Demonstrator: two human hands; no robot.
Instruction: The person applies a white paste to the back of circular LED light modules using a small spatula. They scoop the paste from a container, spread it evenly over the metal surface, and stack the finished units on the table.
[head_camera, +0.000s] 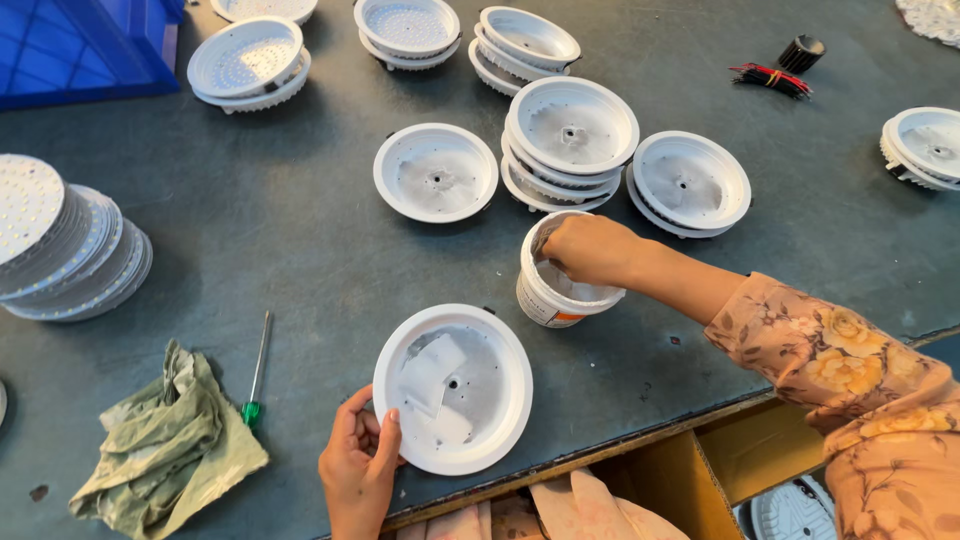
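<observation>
Gripping round white housing; right hand inside plastic tub.

Left hand low at near edge, palm turned inward, fingers curled, thumb raised and pressed forward, wrist short and bent up from below. Right hand extended well forward and across, knuckles up, fingertips dipped downward out of sight, wrist straight. Right forearm bare to mid-length, then covered by floral sleeve, angled from lower right. Hands well apart.
</observation>
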